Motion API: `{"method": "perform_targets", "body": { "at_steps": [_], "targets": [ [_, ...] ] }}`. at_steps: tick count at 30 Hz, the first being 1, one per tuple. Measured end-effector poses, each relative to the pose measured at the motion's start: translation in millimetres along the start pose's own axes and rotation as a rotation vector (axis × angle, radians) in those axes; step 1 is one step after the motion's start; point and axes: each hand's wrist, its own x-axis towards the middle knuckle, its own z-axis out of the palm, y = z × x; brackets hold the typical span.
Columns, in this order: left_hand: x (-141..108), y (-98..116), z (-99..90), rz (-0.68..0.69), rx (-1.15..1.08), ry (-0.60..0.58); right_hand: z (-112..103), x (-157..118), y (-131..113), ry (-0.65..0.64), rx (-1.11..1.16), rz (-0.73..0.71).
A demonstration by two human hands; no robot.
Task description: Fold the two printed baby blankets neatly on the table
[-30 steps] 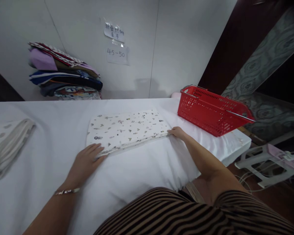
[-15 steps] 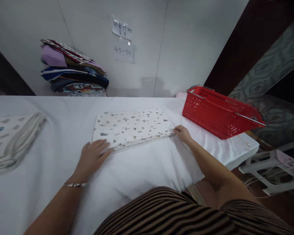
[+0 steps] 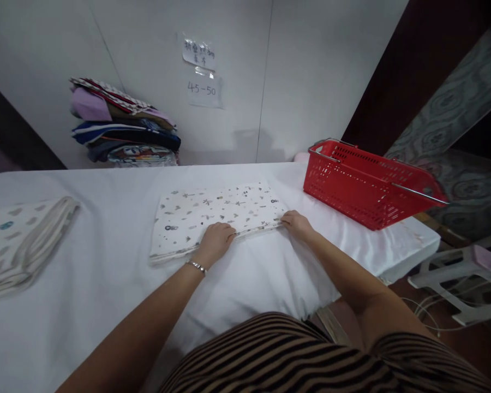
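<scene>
Lying folded on the white-covered worktop, a patterned cloth fills the middle of the head view, its layered long edge on the near side. The right hand pinches the near right corner between thumb and fingers. The left hand, with a bracelet at its wrist, rests with bent fingers on the near edge around its middle; whether it grips the layers or only presses on them, I cannot tell. At the far right of the worktop stands a red basket. Another folded cloth, marked with grey shapes, lies on the left. Beyond the far edge, a pile of fabrics stands on the left, near the wall.
</scene>
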Motion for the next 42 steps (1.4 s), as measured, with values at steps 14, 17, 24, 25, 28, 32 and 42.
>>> {"method": "perform_targets", "body": {
  "at_steps": [14,17,24,25,28,32,42],
  "targets": [
    [21,8,14.6,0.047,-0.020,-0.010,8,2,9,0.135,-0.012,-0.292],
    [24,10,16.7,0.066,0.015,-0.012,8,2,8,0.152,-0.018,-0.307],
    [27,18,13.5,0.078,0.127,-0.063,15,2,10,0.203,-0.034,-0.273],
    [28,20,12.5,0.070,0.149,-0.075,16,2,11,0.201,-0.038,-0.271],
    [30,25,10.1,0.065,0.222,-0.112,18,3,12,0.200,-0.045,-0.274],
    [30,28,12.1,0.085,0.296,-0.091,17,-1,13,0.247,-0.041,-0.293],
    [19,27,20.7,0.138,0.299,-0.045,15,-8,12,0.221,-0.045,-0.350]
  ]
}}
